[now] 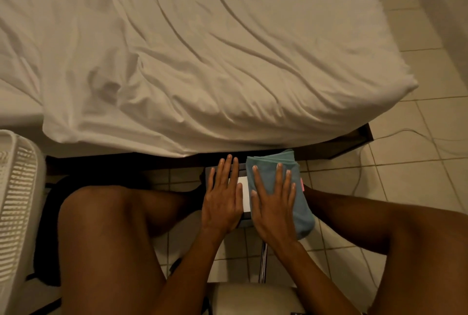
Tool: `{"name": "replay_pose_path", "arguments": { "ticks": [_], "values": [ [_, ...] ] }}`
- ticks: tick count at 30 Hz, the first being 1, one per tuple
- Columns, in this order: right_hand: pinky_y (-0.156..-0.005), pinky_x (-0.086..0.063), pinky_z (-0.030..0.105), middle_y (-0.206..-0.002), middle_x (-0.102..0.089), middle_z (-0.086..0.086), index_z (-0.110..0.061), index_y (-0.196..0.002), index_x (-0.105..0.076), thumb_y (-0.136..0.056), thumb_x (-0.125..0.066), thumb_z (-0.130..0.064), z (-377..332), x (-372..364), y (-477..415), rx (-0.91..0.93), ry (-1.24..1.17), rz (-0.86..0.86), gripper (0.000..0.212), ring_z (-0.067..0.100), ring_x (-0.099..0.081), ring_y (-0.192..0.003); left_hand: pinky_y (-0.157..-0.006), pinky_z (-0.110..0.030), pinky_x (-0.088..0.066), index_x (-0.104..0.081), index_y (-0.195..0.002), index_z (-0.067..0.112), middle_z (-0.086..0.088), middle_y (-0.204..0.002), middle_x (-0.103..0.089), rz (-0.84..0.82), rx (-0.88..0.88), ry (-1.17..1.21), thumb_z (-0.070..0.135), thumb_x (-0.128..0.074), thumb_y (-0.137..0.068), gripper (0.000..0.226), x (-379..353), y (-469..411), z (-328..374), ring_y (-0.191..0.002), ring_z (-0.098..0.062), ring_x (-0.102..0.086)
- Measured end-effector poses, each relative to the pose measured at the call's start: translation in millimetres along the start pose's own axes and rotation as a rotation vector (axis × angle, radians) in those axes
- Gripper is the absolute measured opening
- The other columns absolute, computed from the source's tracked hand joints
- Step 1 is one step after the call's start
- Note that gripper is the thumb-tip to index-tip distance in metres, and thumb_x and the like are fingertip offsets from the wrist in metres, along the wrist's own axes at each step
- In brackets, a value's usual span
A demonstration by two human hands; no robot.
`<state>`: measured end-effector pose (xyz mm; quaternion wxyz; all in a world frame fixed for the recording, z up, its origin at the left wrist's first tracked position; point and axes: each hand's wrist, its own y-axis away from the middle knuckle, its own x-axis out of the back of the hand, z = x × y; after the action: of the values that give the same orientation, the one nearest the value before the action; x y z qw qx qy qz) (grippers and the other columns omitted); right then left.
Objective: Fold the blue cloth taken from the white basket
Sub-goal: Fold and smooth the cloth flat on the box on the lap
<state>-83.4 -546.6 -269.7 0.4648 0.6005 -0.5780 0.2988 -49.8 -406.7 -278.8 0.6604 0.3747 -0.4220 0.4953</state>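
Observation:
The blue cloth [281,162] lies folded into a narrow stack on the right side of a small dark stand with a white panel [243,188], between my knees. My right hand [274,203] presses flat on top of the cloth, fingers spread. Beside it, my left hand [222,200] rests flat on the stand's bare surface, fingers apart, holding nothing. A small pink tag [301,184] sticks out at the cloth's right edge. The white basket [17,200] stands at the far left, its inside hidden.
A bed with a rumpled white sheet [190,48] fills the upper view, its dark frame [336,146] just beyond the stand. Beige floor tiles [405,175] spread to the right, with a thin cable [395,132] lying on them. A white seat [253,299] is below me.

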Motion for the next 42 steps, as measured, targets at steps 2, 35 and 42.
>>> {"name": "replay_pose_path", "arguments": {
  "ticks": [2, 35, 42],
  "values": [
    [-0.123, 0.002, 0.057, -0.166, 0.019, 0.011, -0.043, -0.157, 0.001, -0.102, -0.016, -0.051, 1.3, 2.2, -0.9, 0.026, -0.006, -0.018, 0.058, 0.031, 0.022, -0.152, -0.125, -0.040, -0.011, -0.004, -0.158, 0.013, -0.002, -0.167, 0.000, 0.011, 0.010, 0.019, 0.033, -0.020, -0.105, 0.059, -0.6, -0.1, -0.3, -0.154, -0.014, 0.005],
    [-0.123, 0.000, 0.056, -0.167, 0.016, 0.010, -0.044, -0.157, 0.000, -0.104, -0.025, -0.048, -4.7, 1.0, -4.3, 0.153, 0.053, -0.016, 0.058, 0.035, 0.019, -0.152, -0.125, -0.040, -0.013, -0.007, -0.158, 0.010, -0.004, -0.167, -0.005, 0.041, 0.039, 0.049, 0.032, -0.019, -0.105, 0.059, -5.1, -1.2, -2.0, -0.155, -0.014, 0.001],
    [-0.124, -0.006, 0.053, -0.168, 0.008, 0.007, -0.033, -0.159, -0.004, -0.105, -0.028, -0.045, 9.2, 3.5, -14.4, 0.112, 0.063, 0.070, 0.061, 0.027, 0.010, -0.155, -0.125, -0.040, -0.013, -0.007, -0.158, 0.010, -0.004, -0.167, -0.005, 0.050, 0.032, 0.044, 0.031, -0.023, -0.104, 0.060, -5.3, -0.4, -3.2, -0.155, -0.015, 0.001]
  ]
}}
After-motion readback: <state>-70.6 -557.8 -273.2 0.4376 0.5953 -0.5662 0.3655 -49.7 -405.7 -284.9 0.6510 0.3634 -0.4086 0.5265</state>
